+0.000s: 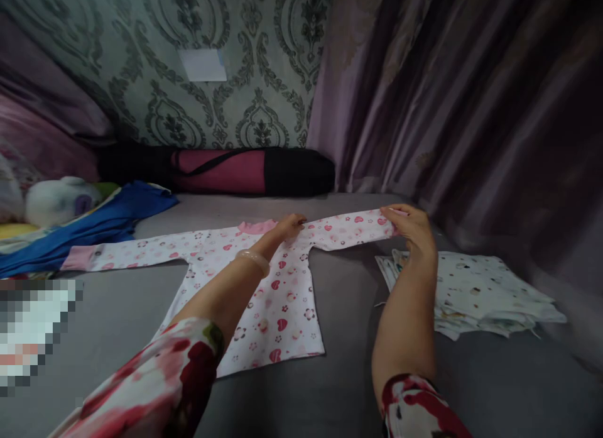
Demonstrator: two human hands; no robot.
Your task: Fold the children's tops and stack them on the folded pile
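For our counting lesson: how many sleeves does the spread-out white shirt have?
2. One sleeve reaches left toward the blue cloth; the other sleeve reaches right, its end partly hidden by the right hand.

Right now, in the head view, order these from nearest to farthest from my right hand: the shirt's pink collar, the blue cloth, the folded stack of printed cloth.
Nearest to your right hand first:
1. Folded stack of printed cloth: just to its right.
2. Pink collar: to its left, mid-view.
3. Blue cloth: far left.
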